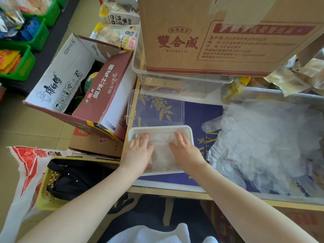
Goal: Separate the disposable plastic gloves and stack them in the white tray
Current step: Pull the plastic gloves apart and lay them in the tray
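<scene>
Shallow white rectangular plastic tray (160, 129): left hand (139, 149), fingers flat, then right hand (184, 149), also flat, press thin clear plastic gloves (162, 151) inside. Right of tray, loose heap of clear gloves (263, 141). Risk: static film clinging to lifting palms.

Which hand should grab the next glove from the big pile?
Probably the right hand. The loose glove pile lies just to its right, beside the white tray. The left hand presses the tray's far side and would have to cross over.
</scene>
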